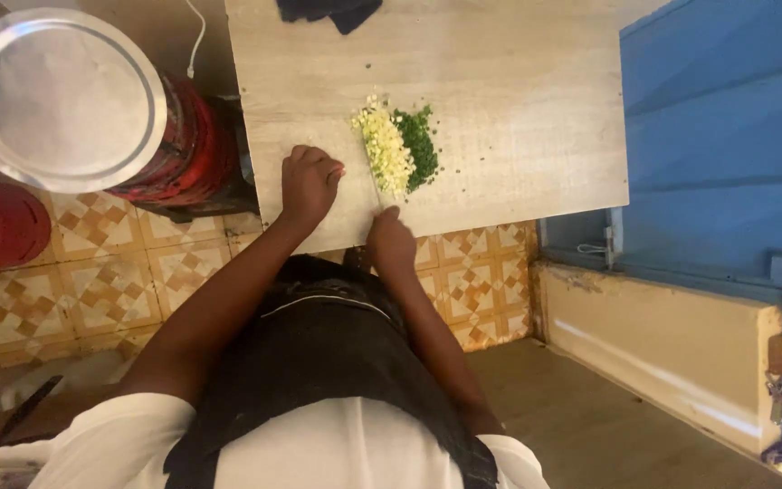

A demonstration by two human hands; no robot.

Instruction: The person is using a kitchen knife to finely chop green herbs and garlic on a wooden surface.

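Right hand closed its grip on what looked like a knife handle, blade barely visible, running up along the near edge of the chopped pile; handle itself hidden under the fingers, so the knife is a judgement. Left hand sat curled, fingers together, knuckles down on the surface, holding nothing I could see; it rested just left of the pile, likely to steady the work and keep fingertips tucked away from the blade. Chopped greens lay mid-surface in one heap, pale yellow-green bits on the left side, dark green bits on the right, touching; a few loose flecks scattered nearby. Surface was a pale wood-grain board or tabletop, pile near its front edge, within easy reach of both hands. Dark cloth lay at the far edge, well apart. Off to the left, a round metal lid covered a red container standing on the patterned tile floor. Person wore a dark apron over a white shirt. Blue wall panel to the right.
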